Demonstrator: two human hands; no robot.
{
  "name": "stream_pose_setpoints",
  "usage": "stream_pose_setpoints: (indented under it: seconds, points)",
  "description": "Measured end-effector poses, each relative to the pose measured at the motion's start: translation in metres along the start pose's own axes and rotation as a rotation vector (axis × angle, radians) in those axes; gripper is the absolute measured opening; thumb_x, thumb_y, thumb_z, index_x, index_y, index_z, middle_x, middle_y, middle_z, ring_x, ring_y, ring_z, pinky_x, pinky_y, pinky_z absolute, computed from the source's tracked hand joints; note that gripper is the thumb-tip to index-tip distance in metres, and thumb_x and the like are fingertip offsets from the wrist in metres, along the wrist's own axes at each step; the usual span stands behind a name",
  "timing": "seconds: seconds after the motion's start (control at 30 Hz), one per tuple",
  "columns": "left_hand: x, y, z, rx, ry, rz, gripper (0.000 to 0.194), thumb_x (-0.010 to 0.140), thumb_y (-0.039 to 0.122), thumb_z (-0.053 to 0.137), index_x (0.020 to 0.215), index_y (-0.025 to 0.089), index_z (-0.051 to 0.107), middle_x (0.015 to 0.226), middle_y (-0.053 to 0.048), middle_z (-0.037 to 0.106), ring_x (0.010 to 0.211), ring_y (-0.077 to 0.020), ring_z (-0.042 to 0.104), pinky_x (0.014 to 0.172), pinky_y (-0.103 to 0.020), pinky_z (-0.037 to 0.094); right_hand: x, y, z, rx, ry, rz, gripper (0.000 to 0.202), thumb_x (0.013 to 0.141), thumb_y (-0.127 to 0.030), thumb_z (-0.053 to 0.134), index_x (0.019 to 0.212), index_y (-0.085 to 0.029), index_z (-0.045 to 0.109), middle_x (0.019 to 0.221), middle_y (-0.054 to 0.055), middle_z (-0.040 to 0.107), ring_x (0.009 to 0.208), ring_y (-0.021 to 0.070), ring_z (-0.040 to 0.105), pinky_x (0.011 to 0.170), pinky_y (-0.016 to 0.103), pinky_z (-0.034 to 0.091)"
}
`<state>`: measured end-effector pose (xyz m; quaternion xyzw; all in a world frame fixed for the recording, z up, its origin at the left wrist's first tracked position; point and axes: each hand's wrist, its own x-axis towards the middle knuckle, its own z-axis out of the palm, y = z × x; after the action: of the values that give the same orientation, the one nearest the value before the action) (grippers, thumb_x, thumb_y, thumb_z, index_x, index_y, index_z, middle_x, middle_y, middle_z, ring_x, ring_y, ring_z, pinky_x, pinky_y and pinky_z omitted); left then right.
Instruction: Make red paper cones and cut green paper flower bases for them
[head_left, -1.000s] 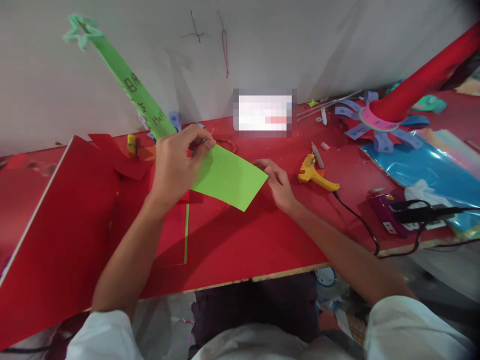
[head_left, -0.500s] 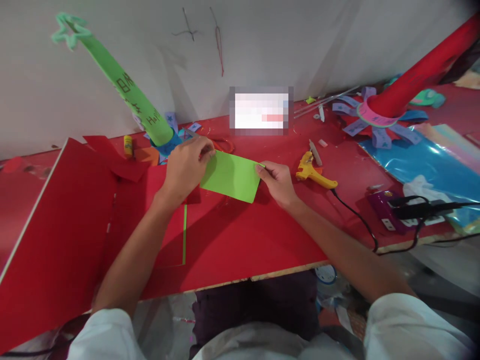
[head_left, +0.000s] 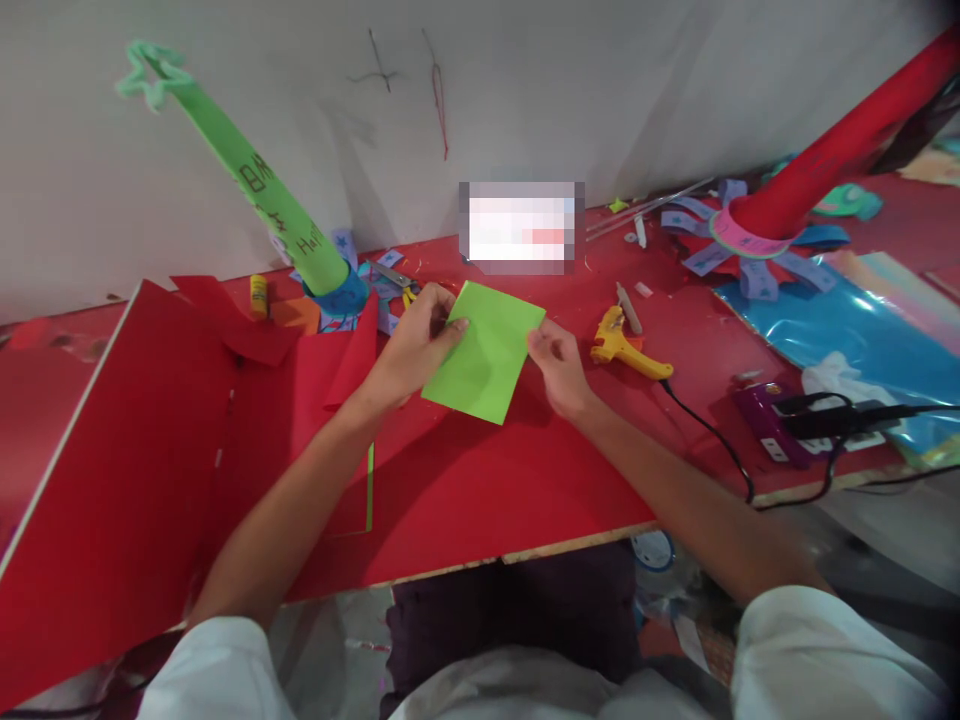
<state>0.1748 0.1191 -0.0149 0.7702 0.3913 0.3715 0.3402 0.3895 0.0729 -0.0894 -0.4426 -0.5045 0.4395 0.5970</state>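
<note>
A piece of bright green paper point(head_left: 486, 355) is held up over the red tabletop point(head_left: 480, 500), tilted towards me. My left hand point(head_left: 420, 345) pinches its left edge, thumb on the near face and fingers behind. At the upper right corner, my right hand point(head_left: 556, 362) grips the paper between thumb and curled fingers. Under and beside my left forearm lie red sheets point(head_left: 330, 370), one with a thin green strip point(head_left: 370, 490) along its edge. Behind my left hand are scissors point(head_left: 394, 275) with yellow and black handles, partly hidden.
A yellow glue gun point(head_left: 626, 345) with a black cord lies to the right, near a purple power strip point(head_left: 772, 425). A green paper cone point(head_left: 262, 190) stands back left by a glue stick point(head_left: 259, 297). A red cone point(head_left: 832, 150) leans at the right. A red board point(head_left: 112, 480) is at the left.
The green paper has turned and now shows a taller face. My left hand has shifted right, its thumb now on the front of the paper. The scissors' handles show more.
</note>
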Motion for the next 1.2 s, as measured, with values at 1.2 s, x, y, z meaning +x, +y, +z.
stream_pose_setpoints:
  seconds: [1.2]
  points:
    - [-0.002, -0.009, 0.002, 0.126, 0.014, -0.030, 0.012, 0.092, 0.032, 0.072, 0.092, 0.020, 0.073, 0.079, 0.000, 0.071, 0.071, -0.0148, 0.062, 0.068, -0.030, 0.046, 0.007, -0.012, -0.011, -0.314, -0.020, -0.116, 0.067, 0.101, -0.079, 0.054, 0.067, -0.024, 0.036, 0.066, -0.004, 0.030, 0.062, 0.0131, 0.028, 0.059, 0.031, 0.024]
